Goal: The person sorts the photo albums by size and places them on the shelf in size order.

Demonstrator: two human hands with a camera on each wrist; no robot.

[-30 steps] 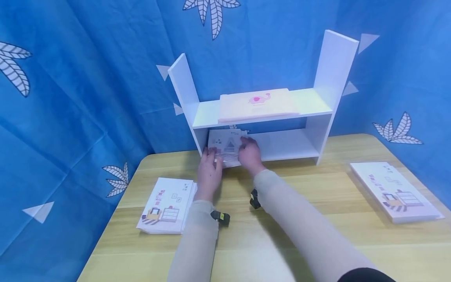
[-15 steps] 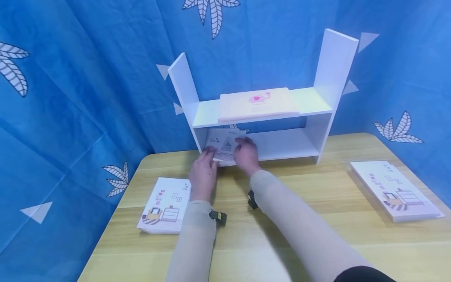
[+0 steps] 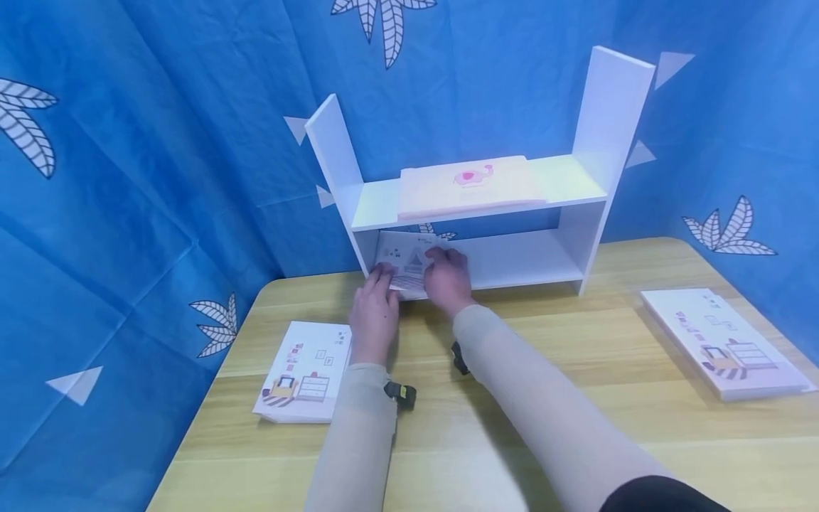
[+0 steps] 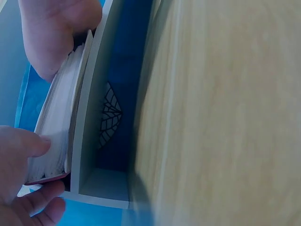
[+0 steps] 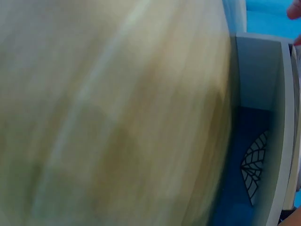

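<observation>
A grey-white book (image 3: 402,249) with a triangular drawing on its cover lies flat at the left end of the lower shelf (image 3: 518,260). My left hand (image 3: 374,316) holds its front left corner. In the left wrist view, the thumb is against the page edges (image 4: 59,117) and the other fingers are by the book's end. My right hand (image 3: 448,279) grips the right part of the book, fingers bent over its front edge. The right wrist view catches only a sliver of the book beside the shelf board (image 5: 283,141).
A pink book with an elephant (image 3: 470,188) lies on the upper shelf (image 3: 563,178). White book stacks sit on the wooden table (image 3: 512,441), one at the left (image 3: 303,373) and one at the right (image 3: 726,345). Behind hangs a blue leaf-print curtain (image 3: 192,142).
Both hands have shifted slightly left with the book, which sits a little closer to the left side panel and slightly farther back. The other books have stayed in place.
</observation>
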